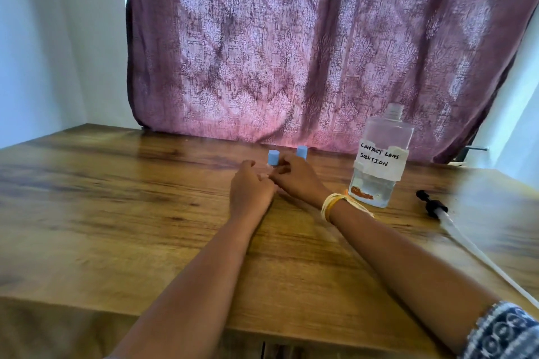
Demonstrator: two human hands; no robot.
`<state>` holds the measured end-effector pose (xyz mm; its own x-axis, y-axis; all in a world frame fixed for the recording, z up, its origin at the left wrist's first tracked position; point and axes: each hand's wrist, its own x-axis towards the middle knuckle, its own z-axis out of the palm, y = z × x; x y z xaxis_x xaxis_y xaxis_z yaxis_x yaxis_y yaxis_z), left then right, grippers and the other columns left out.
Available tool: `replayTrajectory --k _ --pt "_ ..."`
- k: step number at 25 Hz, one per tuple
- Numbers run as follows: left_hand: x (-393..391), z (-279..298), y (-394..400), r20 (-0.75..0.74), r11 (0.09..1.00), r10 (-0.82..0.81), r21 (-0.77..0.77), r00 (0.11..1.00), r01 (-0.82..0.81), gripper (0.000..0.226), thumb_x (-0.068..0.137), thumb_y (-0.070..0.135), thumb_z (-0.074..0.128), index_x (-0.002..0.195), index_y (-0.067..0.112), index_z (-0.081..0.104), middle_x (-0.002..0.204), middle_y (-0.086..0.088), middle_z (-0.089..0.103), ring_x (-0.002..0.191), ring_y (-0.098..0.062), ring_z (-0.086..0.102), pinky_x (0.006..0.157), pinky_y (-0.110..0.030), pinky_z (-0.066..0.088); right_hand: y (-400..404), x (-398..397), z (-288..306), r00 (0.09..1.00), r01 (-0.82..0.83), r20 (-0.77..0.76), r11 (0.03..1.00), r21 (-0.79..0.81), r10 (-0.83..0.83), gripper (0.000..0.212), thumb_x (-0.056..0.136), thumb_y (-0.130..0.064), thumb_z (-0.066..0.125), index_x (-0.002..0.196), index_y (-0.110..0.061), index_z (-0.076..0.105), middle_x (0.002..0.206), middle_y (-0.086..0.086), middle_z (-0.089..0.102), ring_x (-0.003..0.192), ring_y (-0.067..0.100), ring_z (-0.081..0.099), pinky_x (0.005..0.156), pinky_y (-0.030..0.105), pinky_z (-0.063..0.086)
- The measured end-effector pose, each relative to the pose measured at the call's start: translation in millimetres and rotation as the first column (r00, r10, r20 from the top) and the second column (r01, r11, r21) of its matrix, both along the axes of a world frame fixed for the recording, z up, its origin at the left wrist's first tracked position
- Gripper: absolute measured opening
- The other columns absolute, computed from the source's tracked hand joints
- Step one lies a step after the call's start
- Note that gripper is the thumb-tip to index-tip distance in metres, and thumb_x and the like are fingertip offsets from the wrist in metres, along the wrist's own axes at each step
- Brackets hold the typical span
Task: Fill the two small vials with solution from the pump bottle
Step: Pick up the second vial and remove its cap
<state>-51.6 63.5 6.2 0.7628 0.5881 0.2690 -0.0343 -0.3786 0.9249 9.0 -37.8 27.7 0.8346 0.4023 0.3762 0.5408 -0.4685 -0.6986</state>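
Two small vials with light blue caps stand at the far middle of the wooden table (116,213): the left vial (273,157) and the right vial (302,151). My left hand (250,188) and my right hand (297,178) meet just in front of the left vial and hide its lower body. The right hand's fingers curl against that vial's right side. The left hand's fingers are curled, and its thumb touches the right hand. The clear bottle (379,154), labelled "contact lens solution", stands uncapped to the right with a little liquid in it.
The black pump head (431,203) with its long white tube lies on the table right of the bottle, running toward the near right edge. A purple patterned curtain (306,46) hangs right behind the table. A yellow thread band circles my right wrist.
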Motion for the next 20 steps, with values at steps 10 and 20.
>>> replayTrajectory --k 10,20 --pt "-12 8 -24 0.036 0.851 -0.524 -0.025 0.851 0.525 0.030 0.084 0.014 0.074 0.114 0.012 0.070 0.100 -0.014 0.075 0.092 -0.031 0.071 0.092 -0.050 0.055 -86 -29 14 0.981 -0.139 -0.139 0.990 -0.013 0.136 0.030 0.073 -0.005 0.080 0.094 -0.016 0.061 0.083 0.002 0.071 0.070 0.004 0.066 0.069 0.015 0.053" --pt "-18 8 -27 0.044 0.846 -0.532 0.077 0.845 0.528 0.030 0.071 0.020 0.086 0.098 0.010 0.078 0.088 -0.008 0.079 0.087 -0.023 0.075 0.086 -0.044 0.058 -90 -38 36 0.994 -0.109 0.013 0.990 0.085 0.108 0.028 0.075 -0.005 0.079 0.102 -0.002 0.070 0.089 0.011 0.071 0.076 0.014 0.064 0.076 0.027 0.055"
